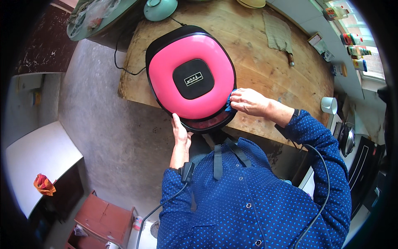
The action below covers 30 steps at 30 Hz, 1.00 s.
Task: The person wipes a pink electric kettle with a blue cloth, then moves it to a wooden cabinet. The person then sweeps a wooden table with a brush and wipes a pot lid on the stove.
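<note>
A round-cornered electric griddle (166,79) with a glossy pink lid and a black body sits near the table's front left edge, its lid down. My left hand (180,133) grips its front left rim, the thumb up along the side and the other fingers partly hidden. A blue cloth (229,103) is bunched under the fingers of my right hand (248,102), pressed against the griddle's right front rim. The control panel (207,123) at the griddle's front faces me.
The wooden table (265,95) holds a cleaver (278,33) at the back right, a teal bowl (161,9) at the back, and a white enamel mug (328,105) at the right. A black cord (120,62) hangs off the left edge. Bottles (350,39) line the windowsill.
</note>
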Available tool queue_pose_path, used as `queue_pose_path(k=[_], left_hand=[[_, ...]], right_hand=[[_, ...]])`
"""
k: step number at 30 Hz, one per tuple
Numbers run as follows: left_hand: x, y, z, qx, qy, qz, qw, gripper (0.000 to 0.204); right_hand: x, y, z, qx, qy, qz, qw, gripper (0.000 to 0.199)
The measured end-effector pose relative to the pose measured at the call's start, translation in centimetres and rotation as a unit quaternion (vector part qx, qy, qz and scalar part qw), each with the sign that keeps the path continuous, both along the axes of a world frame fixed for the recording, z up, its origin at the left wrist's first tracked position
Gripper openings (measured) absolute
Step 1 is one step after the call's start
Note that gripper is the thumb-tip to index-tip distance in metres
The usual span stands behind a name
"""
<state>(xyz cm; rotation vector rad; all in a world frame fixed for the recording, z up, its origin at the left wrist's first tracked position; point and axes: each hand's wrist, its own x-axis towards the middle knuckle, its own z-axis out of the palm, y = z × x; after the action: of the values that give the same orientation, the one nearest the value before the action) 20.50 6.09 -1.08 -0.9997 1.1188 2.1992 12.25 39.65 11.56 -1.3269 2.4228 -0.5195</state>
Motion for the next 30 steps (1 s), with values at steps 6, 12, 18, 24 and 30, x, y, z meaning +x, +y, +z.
queue_pose_path(k=[6,12,18,24,30], left_hand=[[0.1,0.0,0.2,-0.005,-0.004,0.002,1.000,0.087],[-0.1,0.0,0.5,-0.019,-0.011,-0.008,1.000,0.088],[-0.1,0.0,0.8,-0.022,-0.014,-0.021,0.999,0.090],[-0.1,-0.1,0.6,0.006,-0.003,-0.015,1.000,0.088],[-0.1,0.1,0.3,0.005,-0.012,0.009,1.000,0.086]], right_hand=[[-2.1,1.4,-1.2,-0.023,0.107,-0.024,0.994,0.011],[-3.9,8.3,-0.7,0.032,0.151,-0.403,0.902,0.020],[-0.3,9.7,0.6,-0.386,-0.445,-0.698,0.406,0.033],[0.3,2.9,-4.0,-0.301,-0.312,-0.611,0.662,0.020],[7.5,-4.8,-1.5,-0.093,0.091,-0.391,0.911,0.024]])
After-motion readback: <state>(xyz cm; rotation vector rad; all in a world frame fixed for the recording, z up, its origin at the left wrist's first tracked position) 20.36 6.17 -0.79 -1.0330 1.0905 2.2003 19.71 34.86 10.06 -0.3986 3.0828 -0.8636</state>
